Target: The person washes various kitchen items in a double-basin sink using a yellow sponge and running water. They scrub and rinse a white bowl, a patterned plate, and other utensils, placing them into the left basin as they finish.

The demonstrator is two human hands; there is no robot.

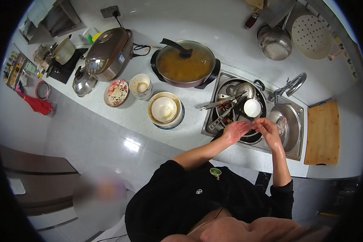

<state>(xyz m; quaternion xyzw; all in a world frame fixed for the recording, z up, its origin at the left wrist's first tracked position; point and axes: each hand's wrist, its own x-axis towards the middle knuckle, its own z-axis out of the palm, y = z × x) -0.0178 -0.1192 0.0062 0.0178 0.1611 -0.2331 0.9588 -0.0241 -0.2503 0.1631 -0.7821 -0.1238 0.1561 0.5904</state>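
Note:
Above the near side of a stainless steel double sink [297, 155], my left hand [237, 132] is held out flat with the palm up and nothing in it. My right hand [267, 130] is curled beside it, its fingertips close to the left fingers; whether anything is between them I cannot tell. Below and beyond them, a dark wok [263, 104] fills the left basin. It holds a perforated skimmer [245, 90], a small white bowl [252, 108], a metal-handled utensil [217, 103] and several other utensils. In the right basin lies a pale, crumpled item [281, 125].
Left of the sink stand a lidded electric pot [186, 65], stacked bowls [164, 109], a white cup-like container [141, 86], a food-stained plate [116, 93] and a rice cooker [109, 56]. A faucet [290, 86] rises behind the basins; a wooden cutting board [322, 133] lies at right.

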